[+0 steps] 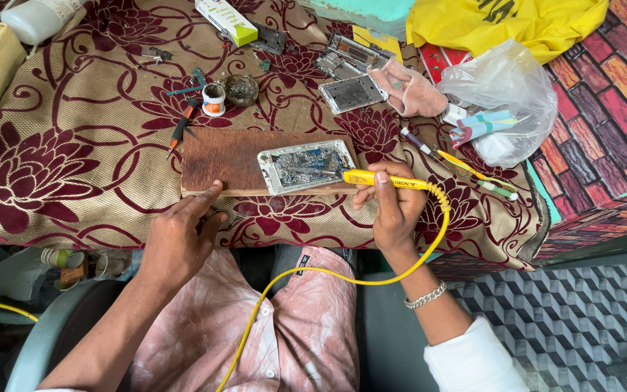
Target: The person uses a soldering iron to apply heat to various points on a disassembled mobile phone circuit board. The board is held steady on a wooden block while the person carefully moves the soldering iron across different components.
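Right hand (395, 210) at surface's near edge, fingers clenched round yellow soldering iron (386, 181); tip on opened phone (306, 165), likely working its board. Left hand (179, 232) loose, fingertips pressing wooden board (226, 160), seemingly steadying it. Phone lies on board. Yellow cord (342, 279) trails over lap. Farther: flux tin (242, 89), screwdriver (181, 128), spare phone frames (351, 93), plastic bag (506, 94) at far right corner.

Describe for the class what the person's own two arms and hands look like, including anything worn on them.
Both hands are bare, without gloves or rings that show. The right hand has a silver chain bracelet at the wrist, and a white sleeve covers the arm from mid-forearm up. The left hand and its forearm are bare, with no bracelet or watch visible.
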